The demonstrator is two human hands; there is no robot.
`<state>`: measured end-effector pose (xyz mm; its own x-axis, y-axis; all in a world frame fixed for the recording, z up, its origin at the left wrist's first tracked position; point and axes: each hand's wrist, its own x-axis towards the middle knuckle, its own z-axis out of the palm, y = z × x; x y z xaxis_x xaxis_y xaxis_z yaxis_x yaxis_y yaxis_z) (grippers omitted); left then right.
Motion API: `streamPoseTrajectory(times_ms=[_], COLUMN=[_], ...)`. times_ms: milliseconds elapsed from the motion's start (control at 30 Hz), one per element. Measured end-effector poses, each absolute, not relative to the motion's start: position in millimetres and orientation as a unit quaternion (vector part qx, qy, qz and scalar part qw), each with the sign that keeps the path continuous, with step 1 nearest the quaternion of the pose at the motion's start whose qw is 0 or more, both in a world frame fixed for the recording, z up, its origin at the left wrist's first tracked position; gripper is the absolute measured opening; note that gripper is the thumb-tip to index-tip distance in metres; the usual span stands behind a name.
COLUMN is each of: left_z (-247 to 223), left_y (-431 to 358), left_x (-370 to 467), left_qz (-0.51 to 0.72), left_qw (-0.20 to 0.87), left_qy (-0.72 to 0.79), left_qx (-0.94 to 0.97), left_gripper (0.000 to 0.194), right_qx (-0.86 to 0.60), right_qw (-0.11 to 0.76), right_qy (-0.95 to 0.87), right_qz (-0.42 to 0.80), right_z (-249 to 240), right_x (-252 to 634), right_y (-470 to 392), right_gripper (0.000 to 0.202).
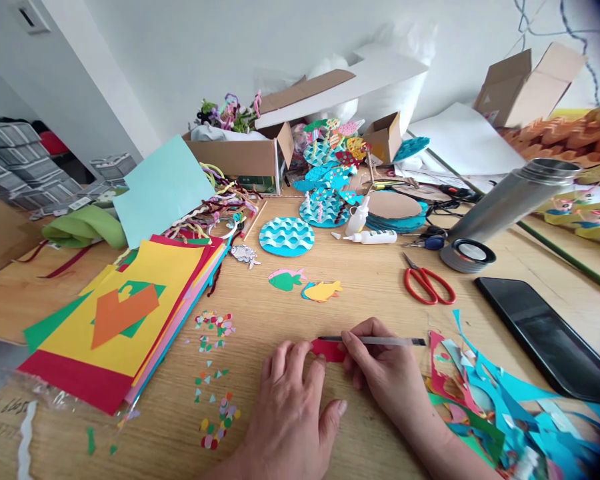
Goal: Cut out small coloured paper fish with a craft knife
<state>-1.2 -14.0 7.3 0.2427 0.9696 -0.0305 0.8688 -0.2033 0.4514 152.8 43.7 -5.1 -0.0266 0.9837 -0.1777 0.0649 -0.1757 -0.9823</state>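
My left hand (293, 400) lies with its fingers stretched out on the table, their tips at the left end of a small red piece of paper (334, 353). In my right hand (383, 367) is a slim grey pencil (397, 341), pinched and held almost level, its dark tip over the paper's upper left edge. Part of the red paper is covered by my fingers. Just beyond my hands lie a yellow paper fish (324, 291) and a green paper fish (285, 281), each with another colour showing beneath.
Coloured sheets (165, 260) are stacked at left, beside small paper dots (220, 323). Red-handled scissors (427, 283), a phone (545, 333) and paper scraps (520, 400) lie at right. Behind stand glue bottles (377, 237), a wavy blue disc (287, 237) and a steel flask (510, 200).
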Motion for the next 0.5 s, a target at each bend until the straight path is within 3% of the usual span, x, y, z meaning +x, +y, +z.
streamPoseTrajectory(times_ms=[500], left_z=[13.6], left_y=[-14.4], left_x=[-0.7], left_qz=[0.137], left_qw=[0.209], left_qy=[0.603], left_qx=[0.758], left_gripper=[0.031], right_qx=[-0.547], right_qw=[0.416], right_qy=[-0.491], right_qz=[0.535], right_z=[-8.2], right_x=[151.7], right_y=[43.8], right_gripper=[0.039])
